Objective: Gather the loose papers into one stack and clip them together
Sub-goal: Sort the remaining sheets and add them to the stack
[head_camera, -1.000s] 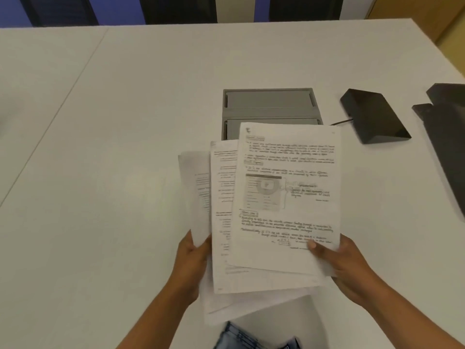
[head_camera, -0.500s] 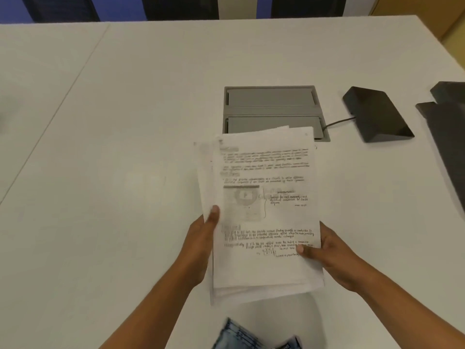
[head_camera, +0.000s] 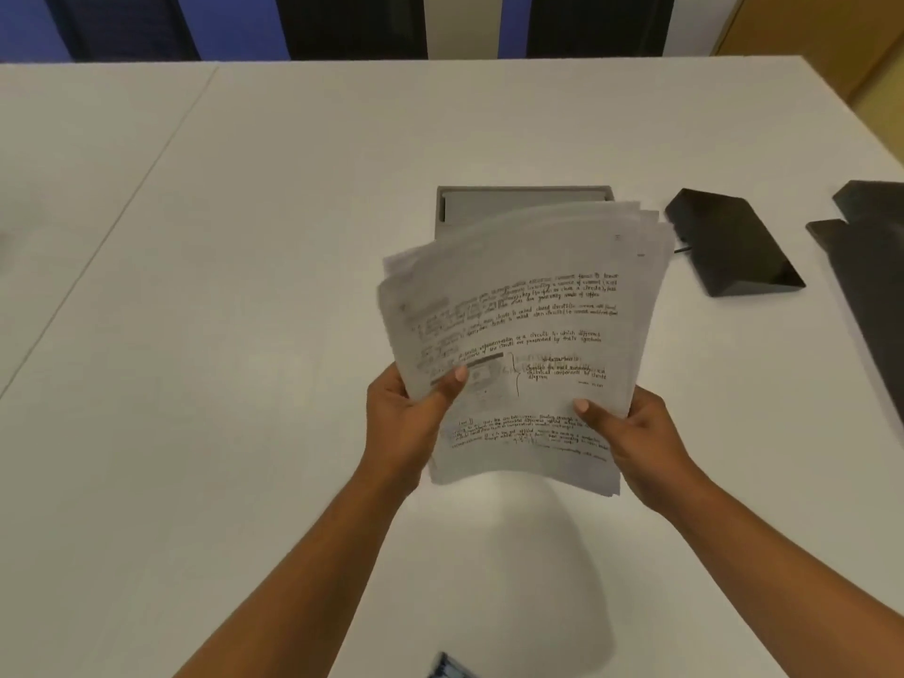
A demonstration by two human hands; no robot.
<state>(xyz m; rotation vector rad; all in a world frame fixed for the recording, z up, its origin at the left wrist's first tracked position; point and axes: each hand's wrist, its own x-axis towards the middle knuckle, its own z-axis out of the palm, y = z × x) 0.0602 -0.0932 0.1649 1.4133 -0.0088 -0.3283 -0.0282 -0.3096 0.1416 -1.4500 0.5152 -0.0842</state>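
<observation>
Head view. Logged white table (head_camera: 244, 310) filling the frame: far edge across 12 o'clock, far right corner near 1 o'clock, seam (head_camera: 112, 227) slanting from 11 toward 9 o'clock. Wide bare surface from 7 through 11 o'clock. Tighter from 1 to 3 o'clock: black wedge-shaped device (head_camera: 729, 242) with thin cable (head_camera: 682, 248), then dark flat object (head_camera: 870, 256) cut off by the frame edge at 3 o'clock. Grey recessed hatch (head_camera: 518, 200) in the tabletop at 12 o'clock from the papers, near half covered by them.

Stack of papers (head_camera: 518, 345) at centre, held up off the table, handwritten top sheet facing the camera. Top and left edges fanned, not flush. Left hand (head_camera: 401, 428) gripping the stack's left edge at its 8 o'clock, left thumb (head_camera: 457, 376) pressed on the top sheet. Right hand (head_camera: 641, 437) gripping the lower right edge at 4 o'clock, right thumb (head_camera: 584, 408) on the front. Remaining fingers hidden behind the sheets. Stack's shadow on the table at 6 o'clock.
</observation>
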